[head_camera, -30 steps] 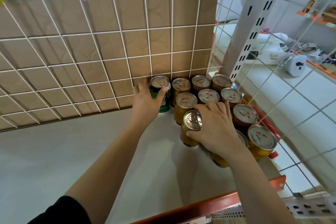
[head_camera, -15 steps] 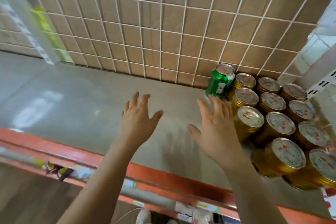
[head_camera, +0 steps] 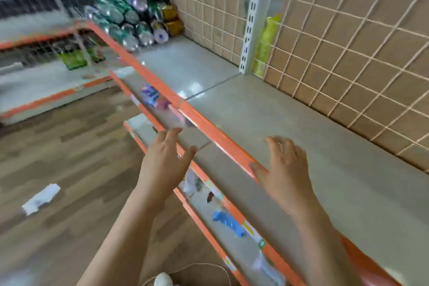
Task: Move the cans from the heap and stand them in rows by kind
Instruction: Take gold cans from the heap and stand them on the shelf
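The heap of cans (head_camera: 137, 11) is lying in the upper left of the frame, at the far end of the grey shelf (head_camera: 301, 127), blurred, many round ends seeming to be facing this way; it is sitting well apart from both hands, up and leftward; the left hand (head_camera: 164, 162), lower centre, is hovering with fingers spread, holding nothing, and is looking the nearer; the right hand (head_camera: 285, 174) is hovering spread and empty over the shelf's orange front rail (head_camera: 209, 127)
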### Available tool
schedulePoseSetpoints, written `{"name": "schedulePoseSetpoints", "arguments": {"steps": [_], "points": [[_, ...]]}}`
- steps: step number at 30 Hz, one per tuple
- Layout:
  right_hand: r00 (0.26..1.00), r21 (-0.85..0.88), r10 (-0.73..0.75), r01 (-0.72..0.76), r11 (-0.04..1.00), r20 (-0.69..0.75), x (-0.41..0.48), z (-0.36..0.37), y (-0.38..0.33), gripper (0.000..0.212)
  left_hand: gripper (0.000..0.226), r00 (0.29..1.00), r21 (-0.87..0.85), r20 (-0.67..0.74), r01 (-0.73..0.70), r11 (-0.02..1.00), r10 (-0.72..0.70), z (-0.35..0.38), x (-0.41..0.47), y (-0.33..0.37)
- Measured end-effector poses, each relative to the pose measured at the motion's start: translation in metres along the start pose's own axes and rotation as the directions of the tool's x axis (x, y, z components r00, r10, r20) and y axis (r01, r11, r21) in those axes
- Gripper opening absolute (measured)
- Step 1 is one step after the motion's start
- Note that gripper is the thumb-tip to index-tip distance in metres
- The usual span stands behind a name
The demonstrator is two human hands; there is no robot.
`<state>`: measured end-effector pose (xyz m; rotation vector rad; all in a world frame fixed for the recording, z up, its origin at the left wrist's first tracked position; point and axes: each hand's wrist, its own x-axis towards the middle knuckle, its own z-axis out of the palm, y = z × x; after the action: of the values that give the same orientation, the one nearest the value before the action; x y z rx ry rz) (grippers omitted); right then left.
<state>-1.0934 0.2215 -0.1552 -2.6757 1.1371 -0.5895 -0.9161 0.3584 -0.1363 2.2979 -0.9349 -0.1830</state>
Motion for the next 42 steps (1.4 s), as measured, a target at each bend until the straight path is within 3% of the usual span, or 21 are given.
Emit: {"name": "schedulePoseSetpoints", "arguments": {"steps": [8, 13, 22, 30, 33, 42], "points": [[0.984, 0.1, -0.176, 0.179, 0.979, -0.04, 0.066, 0.068, -0.144, 0.055, 0.053, 0.973, -0.037, -0.195, 0.119, 0.992, -0.124, -0.1, 0.042, -0.134], [0.961, 0.16, -0.274, 0.274, 0.948, -0.021, 0.1, 0.089, -0.206, 0.055, 0.053, 0.954, -0.028, -0.206, 0.215, 0.976, -0.216, -0.135, 0.061, -0.178], [0.968, 0.259, -0.247, 0.23, 0.938, 0.036, 0.207, 0.157, -0.252, 0.048, 0.051, 0.934, -0.023, -0.155, 0.323, 0.946, -0.323, -0.143, 0.155, -0.242], [0.973, 0.407, -0.224, 0.18, 0.896, 0.063, 0.351, 0.199, -0.319, 0.046, 0.055, 0.952, 0.072, -0.169, 0.269, 0.961, -0.254, -0.178, 0.31, -0.271], [0.967, 0.405, -0.244, 0.194, 0.894, 0.077, 0.391, 0.214, -0.335, 0.041, 0.052, 0.94, 0.057, -0.241, 0.26, 0.964, -0.24, -0.187, 0.355, -0.281], [0.967, 0.345, -0.243, 0.205, 0.916, 0.072, 0.469, 0.247, -0.368, 0.048, 0.053, 0.951, 0.02, -0.18, 0.26, 0.965, -0.252, -0.193, 0.443, -0.315]]}}
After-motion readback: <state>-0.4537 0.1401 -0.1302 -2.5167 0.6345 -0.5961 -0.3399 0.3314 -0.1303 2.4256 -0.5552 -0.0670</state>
